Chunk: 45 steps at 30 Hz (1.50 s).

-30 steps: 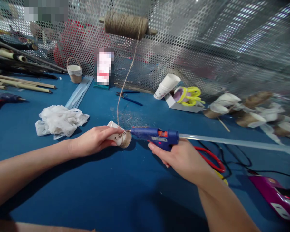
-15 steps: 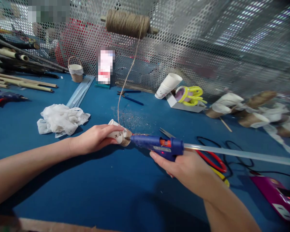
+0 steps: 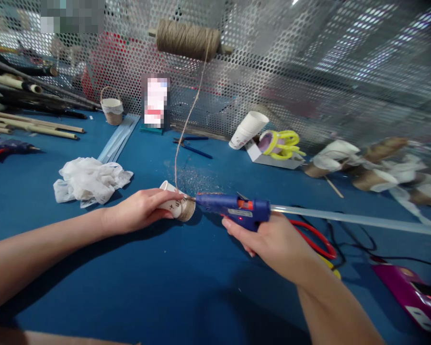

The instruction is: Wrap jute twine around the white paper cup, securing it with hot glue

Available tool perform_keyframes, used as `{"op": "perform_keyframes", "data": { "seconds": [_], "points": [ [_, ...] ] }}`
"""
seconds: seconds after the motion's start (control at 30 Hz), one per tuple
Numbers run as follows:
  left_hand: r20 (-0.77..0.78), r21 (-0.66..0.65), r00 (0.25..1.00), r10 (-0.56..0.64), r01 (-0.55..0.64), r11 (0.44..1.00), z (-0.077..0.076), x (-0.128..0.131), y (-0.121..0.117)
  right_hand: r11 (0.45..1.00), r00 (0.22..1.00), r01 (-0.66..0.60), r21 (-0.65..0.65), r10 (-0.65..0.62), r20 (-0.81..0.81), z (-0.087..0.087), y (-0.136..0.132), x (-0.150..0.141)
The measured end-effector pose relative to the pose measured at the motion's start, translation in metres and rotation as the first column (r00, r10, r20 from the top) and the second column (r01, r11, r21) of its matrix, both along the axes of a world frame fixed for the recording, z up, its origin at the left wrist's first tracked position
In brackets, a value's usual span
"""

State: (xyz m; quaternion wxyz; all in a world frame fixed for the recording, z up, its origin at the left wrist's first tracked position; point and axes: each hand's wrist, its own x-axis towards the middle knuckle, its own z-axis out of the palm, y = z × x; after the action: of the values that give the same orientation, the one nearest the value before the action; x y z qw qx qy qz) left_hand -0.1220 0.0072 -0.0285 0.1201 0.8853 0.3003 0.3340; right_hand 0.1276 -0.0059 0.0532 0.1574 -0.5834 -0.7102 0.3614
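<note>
while the left hand grips a printed cup, the right hand clutches a glue gun, its label illegible.

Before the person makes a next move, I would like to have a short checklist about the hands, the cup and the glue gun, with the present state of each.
1. Left hand holds the paper cup: ok.
2. Right hand grips the glue gun: ok.
3. Glue stick sits in the gun: ok, a long piece sticks out behind.
4. Twine runs from the spool to the cup: ok.
5. Nozzle well clear of the left index fingertip: not ok, they are very close.
6. Fresh glue on the cup: cannot tell, too small to see.
</note>
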Motion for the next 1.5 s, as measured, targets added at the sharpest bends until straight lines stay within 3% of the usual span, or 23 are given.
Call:
{"op": "perform_keyframes", "data": {
  "seconds": [0.1,0.3,0.7,0.97,1.1,1.23,1.33,1.5],
  "points": [
    [-0.008,0.004,1.000,0.004,-0.004,1.000,0.000,0.001,0.000,0.998,0.999,0.033,-0.050,-0.035,-0.033,-0.002,0.005,-0.001],
    [0.004,0.018,1.000,-0.009,0.009,1.000,0.001,0.001,0.000,0.998,0.998,0.052,-0.026,-0.052,-0.018,-0.005,0.009,-0.001],
    [0.026,-0.011,1.000,-0.009,0.009,1.000,0.002,0.001,0.000,0.997,1.000,0.021,-0.076,-0.020,0.010,-0.001,-0.005,0.004],
    [0.019,-0.191,0.997,0.079,-0.074,0.979,0.007,0.001,-0.003,0.994,0.994,-0.015,-0.110,0.003,-0.108,-0.005,0.002,0.016],
    [-0.014,-0.231,0.993,0.117,-0.117,0.966,0.008,0.002,-0.004,0.994,0.967,0.106,0.002,-0.103,-0.234,-0.007,0.024,0.030],
    [-0.003,-0.223,0.993,0.119,-0.117,0.968,0.006,0.002,-0.004,0.918,0.943,0.329,0.222,-0.306,-0.132,-0.021,0.067,0.043],
    [0.017,-0.208,0.993,0.119,-0.113,0.972,0.005,0.003,-0.004,0.900,0.925,0.346,0.266,-0.375,0.066,-0.037,0.100,0.047],
    [0.027,-0.192,0.992,0.121,-0.114,0.975,0.004,0.004,-0.005,0.889,0.903,0.322,0.325,-0.392,0.178,-0.051,0.127,0.045]
  ]
}}
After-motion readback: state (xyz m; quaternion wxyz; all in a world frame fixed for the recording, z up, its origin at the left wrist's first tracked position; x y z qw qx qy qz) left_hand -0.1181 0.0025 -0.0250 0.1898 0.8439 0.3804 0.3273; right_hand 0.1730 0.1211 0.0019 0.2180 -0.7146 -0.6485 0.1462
